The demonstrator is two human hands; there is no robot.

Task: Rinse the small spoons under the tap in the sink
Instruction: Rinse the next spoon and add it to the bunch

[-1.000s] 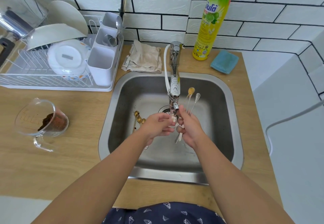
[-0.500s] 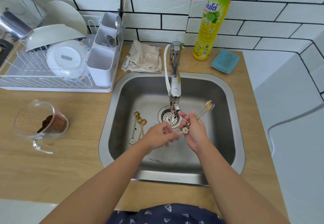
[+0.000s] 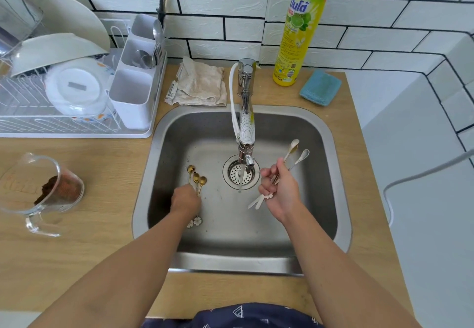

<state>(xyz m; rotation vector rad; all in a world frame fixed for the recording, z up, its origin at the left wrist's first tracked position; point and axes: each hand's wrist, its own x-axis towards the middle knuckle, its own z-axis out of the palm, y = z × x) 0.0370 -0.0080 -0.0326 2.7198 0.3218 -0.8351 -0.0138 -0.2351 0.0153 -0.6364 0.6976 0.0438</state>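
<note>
Both arms reach forward into the steel sink [image 3: 331,173]. The right hand [image 3: 278,189] is held up just right of the tap [image 3: 245,132], with its fingers [image 3: 266,173] curled around a small bunch of pale spoons [image 3: 295,152]. Their bowls stick up and away toward the back right, and the flower-shaped handle ends poke out below the hand. A thin stream of water falls from the tap onto the drain [image 3: 239,172], just left of that hand, and the held spoons are not under it. The left hand [image 3: 186,200] is down low on the sink floor, palm down, right over the handles of three gold spoons [image 3: 196,176]. The gold bowls lie side by side beyond the hand, and two little flower ends show under the wrist. I think its fingers are closing on the handles, but they are hidden, so I cannot tell. On the wooden table [image 3: 77,250] stand a dish rack [image 3: 77,127], a glass jug [image 3: 41,191], a folded cloth [image 3: 201,84], a soap bottle [image 3: 300,30] and a blue sponge [image 3: 320,88].
</note>
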